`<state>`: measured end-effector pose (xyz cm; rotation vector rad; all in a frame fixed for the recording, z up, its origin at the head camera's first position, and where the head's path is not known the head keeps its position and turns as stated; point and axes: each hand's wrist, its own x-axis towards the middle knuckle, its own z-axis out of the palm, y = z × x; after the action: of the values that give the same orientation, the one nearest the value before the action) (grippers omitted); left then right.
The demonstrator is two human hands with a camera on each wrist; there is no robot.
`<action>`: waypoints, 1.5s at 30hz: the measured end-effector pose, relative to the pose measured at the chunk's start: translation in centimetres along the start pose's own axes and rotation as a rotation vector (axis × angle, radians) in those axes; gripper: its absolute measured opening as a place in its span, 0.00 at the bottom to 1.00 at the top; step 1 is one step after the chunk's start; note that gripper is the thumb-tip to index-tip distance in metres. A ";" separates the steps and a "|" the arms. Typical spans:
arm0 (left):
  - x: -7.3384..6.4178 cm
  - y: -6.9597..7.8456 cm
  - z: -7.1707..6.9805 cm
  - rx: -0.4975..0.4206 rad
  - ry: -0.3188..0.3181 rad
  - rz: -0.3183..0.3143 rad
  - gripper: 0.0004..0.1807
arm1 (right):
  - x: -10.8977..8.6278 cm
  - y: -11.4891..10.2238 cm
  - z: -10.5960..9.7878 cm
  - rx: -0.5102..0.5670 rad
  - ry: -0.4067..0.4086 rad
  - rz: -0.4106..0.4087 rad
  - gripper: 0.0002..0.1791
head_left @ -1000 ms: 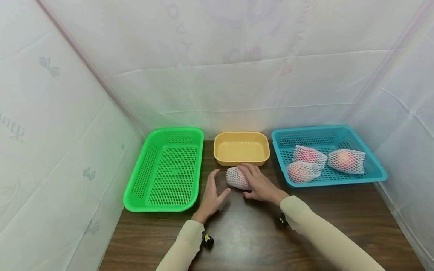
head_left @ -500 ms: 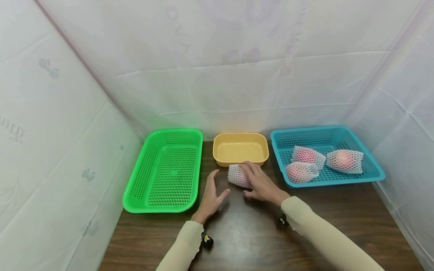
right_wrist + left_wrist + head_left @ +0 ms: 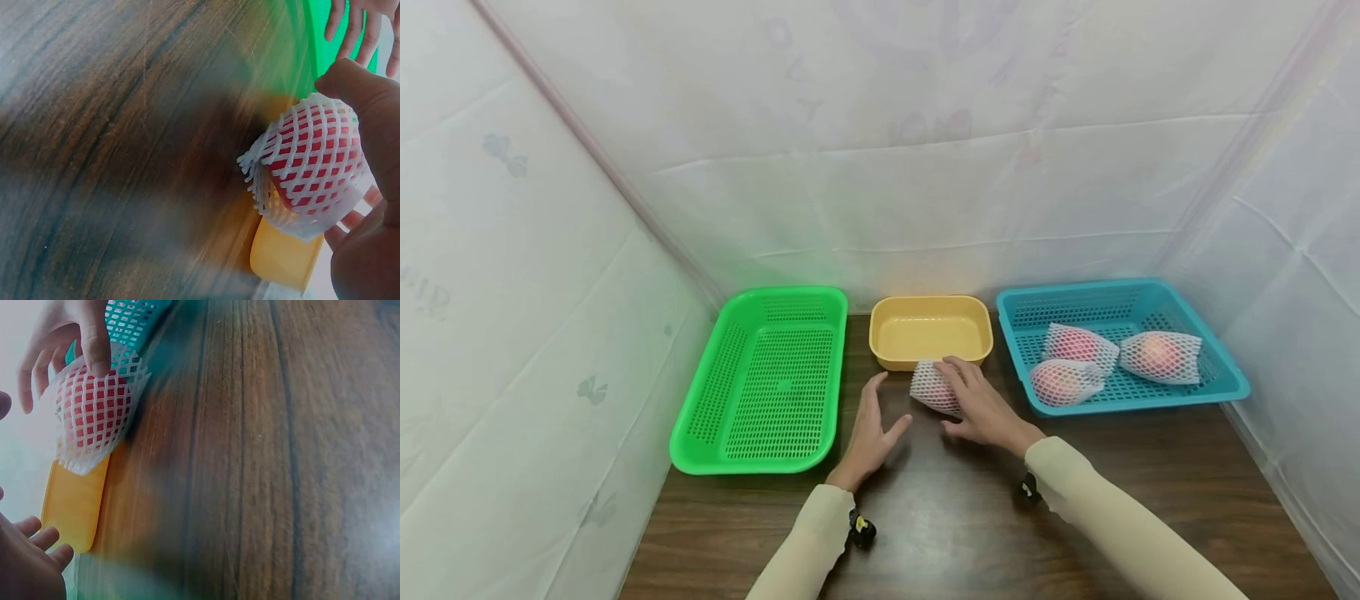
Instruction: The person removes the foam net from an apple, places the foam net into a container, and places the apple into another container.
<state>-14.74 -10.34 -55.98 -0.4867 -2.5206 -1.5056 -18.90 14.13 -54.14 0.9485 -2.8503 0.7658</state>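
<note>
On the table, just in front of the yellow tray, a red fruit in a white foam net (image 3: 932, 389) is held by my right hand (image 3: 983, 410). Its fingers lie over the top and right side of the net, and in the left wrist view the thumb (image 3: 95, 347) touches the net's end. The red skin of the fruit (image 3: 320, 159) shows through the mesh in the right wrist view. My left hand (image 3: 867, 437) is to the left of the fruit, apart from it, with fingers extended and nothing in it.
A green basket (image 3: 835, 379) with nothing in it stands left, and a yellow tray (image 3: 931, 363) stands at the middle back. The blue basket (image 3: 1236, 385) on the right bears several net-wrapped fruits (image 3: 1161, 357). White sheets (image 3: 850, 200) wall the table at the back and sides.
The netted fruit has shifted slightly right and turned a little under my right hand. My left hand has stayed almost in place.
</note>
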 end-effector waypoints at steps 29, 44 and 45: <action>1.5 1.1 1.0 0.007 -0.006 -0.030 0.37 | -2.0 1.9 -0.7 0.017 0.095 0.095 0.57; 5.0 1.8 3.4 0.095 0.214 0.170 0.08 | -3.0 2.2 -0.7 0.018 0.116 0.109 0.58; 5.2 1.8 3.5 0.099 0.221 0.177 0.08 | -3.0 2.3 -0.7 0.019 0.115 0.110 0.58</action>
<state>-18.85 -5.44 -54.57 -0.4849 -2.3037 -1.2883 -17.83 17.70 -55.10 0.7289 -2.8192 0.8296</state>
